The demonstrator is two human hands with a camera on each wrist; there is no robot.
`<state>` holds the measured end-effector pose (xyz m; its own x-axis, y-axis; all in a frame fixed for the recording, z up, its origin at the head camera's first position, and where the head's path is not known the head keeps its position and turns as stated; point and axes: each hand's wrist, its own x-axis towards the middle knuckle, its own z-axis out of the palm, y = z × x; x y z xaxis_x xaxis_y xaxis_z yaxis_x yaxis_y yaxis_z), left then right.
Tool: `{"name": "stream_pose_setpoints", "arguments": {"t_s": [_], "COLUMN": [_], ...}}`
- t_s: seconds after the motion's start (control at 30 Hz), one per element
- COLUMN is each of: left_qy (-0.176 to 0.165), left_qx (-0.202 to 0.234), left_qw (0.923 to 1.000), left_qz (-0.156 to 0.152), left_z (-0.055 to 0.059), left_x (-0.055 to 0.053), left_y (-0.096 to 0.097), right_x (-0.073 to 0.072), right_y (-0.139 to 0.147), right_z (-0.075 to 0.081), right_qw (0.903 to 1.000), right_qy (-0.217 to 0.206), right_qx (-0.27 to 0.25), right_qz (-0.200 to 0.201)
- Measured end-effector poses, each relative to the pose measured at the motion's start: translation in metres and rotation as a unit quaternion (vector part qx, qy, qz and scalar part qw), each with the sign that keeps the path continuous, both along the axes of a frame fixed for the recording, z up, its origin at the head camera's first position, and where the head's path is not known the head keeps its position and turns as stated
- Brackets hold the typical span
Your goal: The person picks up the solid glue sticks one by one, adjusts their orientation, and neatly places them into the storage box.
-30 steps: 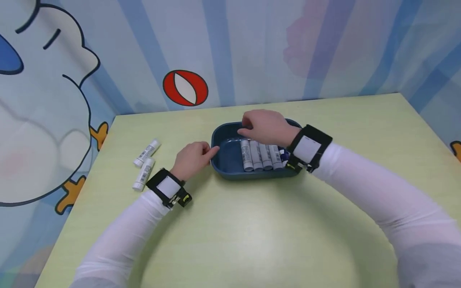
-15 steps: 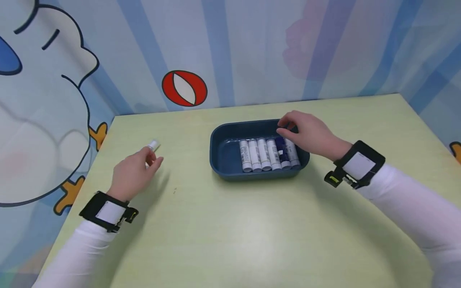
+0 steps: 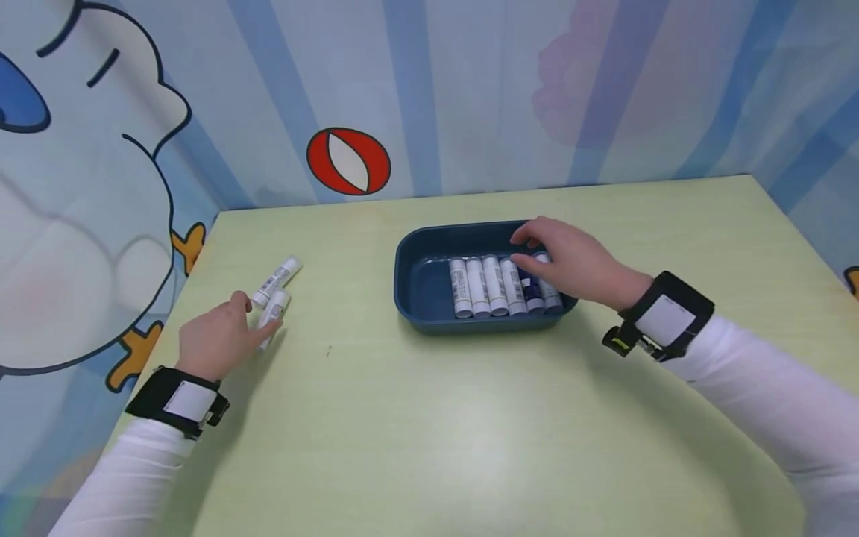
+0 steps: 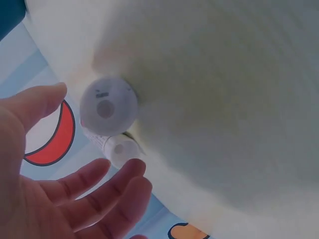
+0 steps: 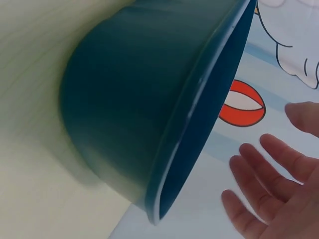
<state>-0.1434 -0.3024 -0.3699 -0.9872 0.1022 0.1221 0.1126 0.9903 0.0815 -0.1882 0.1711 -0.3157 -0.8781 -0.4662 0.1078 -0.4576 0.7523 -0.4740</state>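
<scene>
On the left of the table two white glue sticks lie end to end, a far one [image 3: 278,277] and a near one [image 3: 275,307]. My left hand [image 3: 218,335] is beside the near one, thumb and fingers spread around it. In the left wrist view a gap shows between the thumb and that near glue stick [image 4: 108,105]. A dark blue tray [image 3: 419,319] holds a row of white glue sticks [image 3: 495,286] and one dark blue glue stick [image 3: 532,296]. Over the tray's right end hovers my right hand [image 3: 573,261], fingers loosely bent, holding nothing; it partly hides the row's right side.
The pale yellow-green table [image 3: 470,432] runs back to a wall covering with blue stripes and a red-and-white ball print [image 3: 349,161]. The tray's left part shows bare bottom. A cartoon figure is printed on the left wall.
My left hand has left the tray's left end and moved left and nearer, to the loose glue sticks. My right hand has drawn rightward from over the tray's middle, uncovering the row.
</scene>
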Motion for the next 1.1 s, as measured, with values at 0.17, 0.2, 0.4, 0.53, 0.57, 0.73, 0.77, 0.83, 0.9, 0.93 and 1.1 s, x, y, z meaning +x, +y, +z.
{"name": "stream_pose_setpoints", "arguments": {"t_s": [0.17, 0.2, 0.4, 0.53, 0.57, 0.73, 0.77, 0.83, 0.9, 0.93, 1.1], "left_qy": [-0.055, -0.059, -0.083, -0.088, -0.086, -0.084, -0.085, -0.09, -0.093, -0.095, -0.118], "left_qx": [0.007, 0.008, 0.024, 0.03, 0.029, 0.037, 0.038, 0.041, 0.045, 0.049, 0.093], "left_qw": [0.9984, 0.9981, 0.9959, 0.9952, 0.9954, 0.9952, 0.995, 0.9944, 0.9939, 0.9935, 0.988], "left_qz": [0.015, 0.016, 0.026, 0.032, 0.032, 0.034, 0.035, 0.039, 0.039, 0.039, 0.036], "left_z": [-0.005, -0.006, -0.008, -0.011, -0.012, -0.014, -0.015, -0.015, -0.014, -0.014, -0.01], "left_x": [-0.001, -0.001, -0.002, -0.005, -0.006, -0.011, -0.012, -0.013, -0.014, -0.014, -0.016], "left_y": [0.0, 0.0, 0.002, 0.001, 0.001, 0.003, 0.003, 0.004, 0.005, 0.005, 0.01], "right_x": [0.0, 0.0, -0.002, -0.003, -0.003, -0.004, -0.005, -0.006, -0.008, -0.009, -0.012], "right_y": [0.001, 0.003, 0.02, 0.029, 0.03, 0.037, 0.037, 0.039, 0.04, 0.041, 0.044], "right_z": [-0.002, -0.002, -0.011, -0.019, -0.02, -0.028, -0.029, -0.032, -0.035, -0.036, -0.04], "right_qw": [0.9983, 0.9976, 0.9941, 0.9916, 0.9908, 0.989, 0.9888, 0.9876, 0.9851, 0.9833, 0.9776], "right_qy": [0.019, 0.023, 0.036, 0.024, 0.018, -0.019, -0.033, -0.062, -0.091, -0.105, -0.147], "right_qx": [0.053, 0.059, 0.069, 0.078, 0.08, 0.066, 0.056, 0.033, 0.01, -0.002, -0.034], "right_qz": [-0.019, -0.028, -0.075, -0.101, -0.107, -0.131, -0.134, -0.14, -0.146, -0.149, -0.146]}}
